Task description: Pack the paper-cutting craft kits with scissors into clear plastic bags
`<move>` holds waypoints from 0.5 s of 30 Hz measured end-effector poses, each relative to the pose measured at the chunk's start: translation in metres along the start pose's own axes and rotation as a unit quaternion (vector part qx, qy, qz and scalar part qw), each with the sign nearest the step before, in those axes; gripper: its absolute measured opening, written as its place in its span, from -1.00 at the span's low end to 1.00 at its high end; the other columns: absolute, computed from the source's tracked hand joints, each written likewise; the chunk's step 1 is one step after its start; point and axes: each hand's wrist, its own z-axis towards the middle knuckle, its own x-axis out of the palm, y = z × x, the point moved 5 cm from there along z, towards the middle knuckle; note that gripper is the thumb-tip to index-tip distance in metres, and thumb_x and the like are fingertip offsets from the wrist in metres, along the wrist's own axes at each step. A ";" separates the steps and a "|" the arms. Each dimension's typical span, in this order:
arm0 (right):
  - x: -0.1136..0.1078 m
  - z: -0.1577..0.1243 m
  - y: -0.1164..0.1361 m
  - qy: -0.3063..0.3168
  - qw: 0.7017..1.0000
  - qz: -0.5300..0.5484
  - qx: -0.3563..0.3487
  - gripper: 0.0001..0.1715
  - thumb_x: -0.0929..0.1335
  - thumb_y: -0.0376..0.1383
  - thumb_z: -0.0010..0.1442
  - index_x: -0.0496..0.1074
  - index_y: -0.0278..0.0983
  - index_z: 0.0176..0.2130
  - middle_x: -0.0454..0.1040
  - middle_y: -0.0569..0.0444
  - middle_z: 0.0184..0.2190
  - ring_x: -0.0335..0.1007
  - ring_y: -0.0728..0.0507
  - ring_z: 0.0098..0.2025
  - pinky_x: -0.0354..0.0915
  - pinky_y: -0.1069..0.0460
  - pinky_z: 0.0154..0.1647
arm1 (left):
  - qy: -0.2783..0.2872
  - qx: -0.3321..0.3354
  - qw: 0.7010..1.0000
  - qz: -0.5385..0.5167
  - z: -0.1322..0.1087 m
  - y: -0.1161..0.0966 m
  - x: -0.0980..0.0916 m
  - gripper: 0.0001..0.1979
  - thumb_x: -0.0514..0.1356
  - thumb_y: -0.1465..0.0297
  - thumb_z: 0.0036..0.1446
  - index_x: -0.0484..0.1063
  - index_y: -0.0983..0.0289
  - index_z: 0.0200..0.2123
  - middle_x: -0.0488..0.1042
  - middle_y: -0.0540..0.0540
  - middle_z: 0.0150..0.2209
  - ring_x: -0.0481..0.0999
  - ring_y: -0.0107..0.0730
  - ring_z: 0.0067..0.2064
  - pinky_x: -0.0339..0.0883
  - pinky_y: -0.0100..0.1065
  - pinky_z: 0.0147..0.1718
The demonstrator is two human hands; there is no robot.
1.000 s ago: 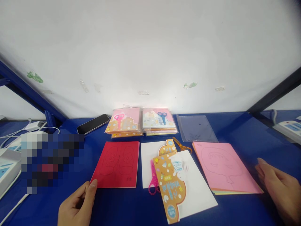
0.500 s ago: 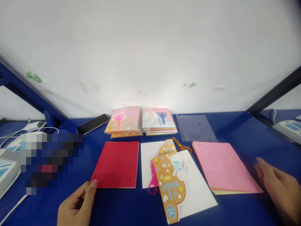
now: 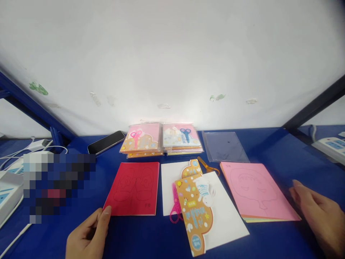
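My left hand [image 3: 88,233] is closed at the near left corner of a stack of red paper [image 3: 134,189] printed with mitten outlines, its thumb over the corner. The stack lies flat. Beside a stack of pink paper [image 3: 253,190] with a line-drawn face, my right hand [image 3: 318,212] is loosely curled with nothing visible in it. Between the stacks, a white card with an orange printed border [image 3: 195,212] overlaps a second white card [image 3: 169,172]. Pink scissors [image 3: 176,207] lie partly under the front card. Brown scissors [image 3: 207,166] rest behind it.
Packaged paper sets stand in two piles at the back, one with pink scissors [image 3: 136,138], one with blue scissors [image 3: 185,133]. To their right lies a clear plastic sleeve [image 3: 226,146]. A phone [image 3: 106,142] and power strips with white cables [image 3: 10,187] are on the left.
My right hand has shifted slightly left toward the pink stack. My left hand and the papers stay where they were.
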 end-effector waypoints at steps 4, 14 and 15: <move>0.001 -0.003 0.001 0.005 1.000 0.000 -0.008 -0.44 0.24 0.18 0.16 0.46 -0.19 -0.45 0.57 -0.03 -0.41 0.48 -0.35 -0.31 0.24 -0.10 -0.30 | 0.003 -0.005 1.000 -0.001 0.001 0.002 0.000 -0.50 0.17 0.01 0.22 0.15 0.18 -0.60 0.01 -0.07 -0.53 0.05 -0.42 -0.49 0.04 -0.42 -0.58; 0.003 0.001 0.012 0.027 0.997 -0.049 -0.057 -0.28 0.16 0.30 0.14 0.59 -0.10 -0.19 0.64 0.00 -0.33 0.53 -0.43 -0.18 0.29 -0.18 -0.16 | 0.002 -0.005 1.000 -0.009 0.002 0.006 0.000 -0.48 0.16 0.00 0.23 0.12 0.19 -0.60 0.00 -0.08 -0.52 0.04 -0.43 -0.48 0.02 -0.42 -0.57; 0.004 0.000 0.015 0.035 0.996 -0.067 -0.057 -0.24 0.15 0.32 0.13 0.59 -0.10 -0.16 0.66 -0.03 -0.27 0.54 -0.47 -0.12 0.30 -0.20 -0.12 | 0.004 -0.005 1.000 -0.009 0.002 0.007 0.000 -0.48 0.17 0.00 0.22 0.12 0.19 -0.60 0.00 -0.08 -0.52 0.04 -0.43 -0.47 0.02 -0.43 -0.57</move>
